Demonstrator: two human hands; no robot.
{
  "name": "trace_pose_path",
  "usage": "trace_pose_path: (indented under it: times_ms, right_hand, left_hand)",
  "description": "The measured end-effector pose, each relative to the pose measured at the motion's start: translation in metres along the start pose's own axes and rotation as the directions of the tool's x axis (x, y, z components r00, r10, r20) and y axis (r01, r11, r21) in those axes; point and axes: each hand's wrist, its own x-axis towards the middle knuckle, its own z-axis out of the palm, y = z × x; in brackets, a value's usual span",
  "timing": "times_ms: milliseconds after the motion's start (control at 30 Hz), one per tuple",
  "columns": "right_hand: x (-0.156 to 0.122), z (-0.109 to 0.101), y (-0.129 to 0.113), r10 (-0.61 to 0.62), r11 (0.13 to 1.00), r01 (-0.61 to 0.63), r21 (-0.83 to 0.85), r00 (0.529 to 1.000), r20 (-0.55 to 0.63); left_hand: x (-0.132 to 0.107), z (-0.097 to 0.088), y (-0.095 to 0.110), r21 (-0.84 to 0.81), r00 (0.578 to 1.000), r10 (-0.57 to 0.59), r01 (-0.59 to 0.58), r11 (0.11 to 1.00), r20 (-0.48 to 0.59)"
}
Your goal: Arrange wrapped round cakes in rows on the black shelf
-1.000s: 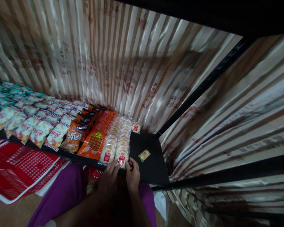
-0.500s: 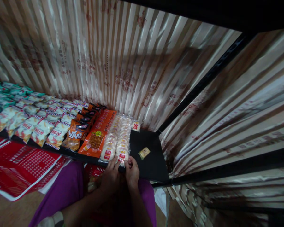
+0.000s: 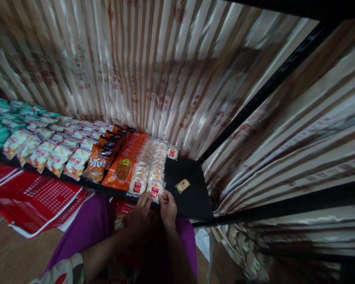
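Note:
Two rows of round white rice crackers in clear wrappers stand on the black shelf (image 3: 192,205), overlapping one behind another. At the front of the right-hand row is a wrapped rice cracker (image 3: 155,191) with a red label. My left hand (image 3: 141,205) grips its lower left edge, fingers together and pointing forward. On its right edge my right hand (image 3: 168,206) pinches the wrapper with bent fingers. The front cracker of the left row (image 3: 137,186) sits just beyond my left fingertips. My thumbs are partly hidden.
Left of the crackers lie a large orange snack bag (image 3: 122,167), orange-and-black bags (image 3: 96,163), several white bags (image 3: 55,161) and green bags (image 3: 0,132). A small yellow packet (image 3: 183,185) and a lone cracker (image 3: 172,153) lie rightward. Red baskets (image 3: 44,201) stand below.
The view has shifted slightly, so the shelf appears a little higher and farther right. Both hands stay at the front rice cracker of the right-hand row.

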Motion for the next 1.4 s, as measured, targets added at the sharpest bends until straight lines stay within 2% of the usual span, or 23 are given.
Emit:
trace_pose_path:
  times_ms: [300,633,733,867,1100,1300,1400]
  right_hand:
    - [-0.002,-0.003,-0.002,0.047,0.989,-0.051,0.140,0.998,0.031]
    - [-0.002,-0.007,-0.008,0.055,0.993,-0.059,0.103,0.997,0.046]
    - [-0.001,-0.007,-0.006,0.060,0.991,-0.068,0.115,0.996,0.065]
    - [0.001,-0.009,-0.003,0.042,0.971,-0.058,0.233,0.996,0.073]
    - [0.006,-0.017,-0.004,0.058,0.931,-0.105,0.350,0.988,0.145]
    - [0.017,-0.026,-0.009,0.079,0.925,-0.109,0.364,0.992,0.096]
    - [0.028,-0.034,-0.011,0.073,0.942,-0.100,0.320,0.993,0.096]
  left_hand:
    - [-0.001,0.003,0.000,-0.001,1.000,0.027,-0.027,1.000,-0.007]
    - [-0.002,0.000,0.001,0.009,1.000,0.025,-0.025,1.000,0.006]
    - [-0.004,0.002,-0.001,0.010,0.999,0.038,-0.038,0.999,-0.017]
    - [-0.003,0.004,-0.001,-0.013,0.997,0.043,-0.044,0.999,-0.068]
    - [0.008,0.003,0.003,-0.101,0.993,0.019,-0.031,0.994,-0.114]
    - [0.022,0.014,0.006,-0.102,0.989,0.030,-0.045,0.994,-0.143]
    - [0.035,0.017,0.011,-0.115,0.993,0.002,-0.016,0.993,-0.122]
